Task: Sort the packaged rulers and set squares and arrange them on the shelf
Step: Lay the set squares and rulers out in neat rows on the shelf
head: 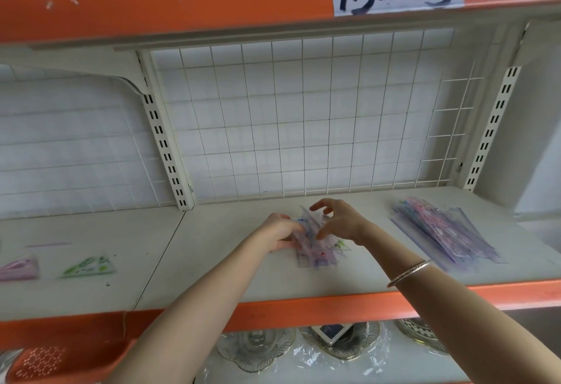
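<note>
A loose heap of clear-packaged plastic set squares, pale purple and blue (318,250), lies on the cream shelf board with the orange front lip (212,262), just in front of the foot of the white wire grid back panel (303,116), about at the grid's middle. The person's left hand (280,231) grips the heap's left side, fingers curled round the packets, some of which stand tilted up off the board. The right hand (337,219) is at the heap's right side, thumb and forefinger raised and apart, lower fingers down on the packets. It is too blurred to tell whether they clamp anything. A silver bangle (408,272) sits on that wrist.

In front of the grid's right end lies a fanned stack of long clear-packaged rulers, pink and lilac (446,231). Left of the grid, past its slotted upright, a green-printed triangular set square (89,266) lies flat, and farther left a pink packet (18,268).
</note>
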A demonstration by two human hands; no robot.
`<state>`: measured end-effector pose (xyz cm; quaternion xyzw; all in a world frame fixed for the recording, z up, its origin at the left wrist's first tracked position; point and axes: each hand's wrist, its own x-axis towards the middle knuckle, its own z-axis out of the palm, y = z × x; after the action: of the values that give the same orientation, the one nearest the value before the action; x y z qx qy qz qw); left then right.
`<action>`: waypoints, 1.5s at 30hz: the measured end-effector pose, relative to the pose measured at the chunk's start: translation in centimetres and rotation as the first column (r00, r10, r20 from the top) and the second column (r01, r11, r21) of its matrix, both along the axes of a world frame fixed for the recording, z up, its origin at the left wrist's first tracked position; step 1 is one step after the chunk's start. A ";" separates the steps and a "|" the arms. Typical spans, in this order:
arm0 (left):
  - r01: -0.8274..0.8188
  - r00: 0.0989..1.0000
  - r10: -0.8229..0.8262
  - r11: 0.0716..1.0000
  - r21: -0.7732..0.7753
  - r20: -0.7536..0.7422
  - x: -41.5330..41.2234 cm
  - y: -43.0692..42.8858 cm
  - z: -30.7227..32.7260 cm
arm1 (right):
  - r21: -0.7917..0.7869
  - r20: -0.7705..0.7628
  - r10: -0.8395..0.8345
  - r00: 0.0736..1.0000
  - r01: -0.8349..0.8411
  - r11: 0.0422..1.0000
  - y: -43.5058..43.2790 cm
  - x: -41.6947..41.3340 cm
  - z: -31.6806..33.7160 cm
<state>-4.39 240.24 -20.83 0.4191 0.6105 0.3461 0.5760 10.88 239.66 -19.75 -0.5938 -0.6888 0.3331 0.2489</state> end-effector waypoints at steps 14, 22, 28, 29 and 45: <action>-0.006 0.959 -0.023 0.995 0.099 0.284 -3.8 -2.4 3.0 | 0.224 -0.167 0.052 0.985 -0.013 0.974 -0.8 -7.9 1.0; 0.003 0.970 -0.032 0.993 0.119 0.241 -11.6 -2.9 3.2 | 0.131 -0.316 0.095 0.944 -0.056 0.990 -0.9 -13.2 1.6; 0.061 0.989 -0.079 0.988 0.139 0.127 -16.4 -2.3 2.0 | 0.029 -0.367 0.034 0.929 -0.025 0.999 0.1 -16.2 1.2; 0.074 0.991 -0.089 0.987 0.144 0.097 -17.0 -2.2 1.9 | 0.018 -0.370 0.033 0.928 -0.028 0.999 0.3 -16.7 1.1; 0.118 0.969 -0.098 0.990 0.076 -0.225 -23.6 -1.3 0.4 | -0.153 -0.583 -0.047 0.811 -0.053 0.987 2.3 -21.7 -0.8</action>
<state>-27.97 238.98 -20.45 0.5129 0.6309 0.2922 0.5034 -10.79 241.97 -20.59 -0.4797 -0.5504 0.5548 0.3989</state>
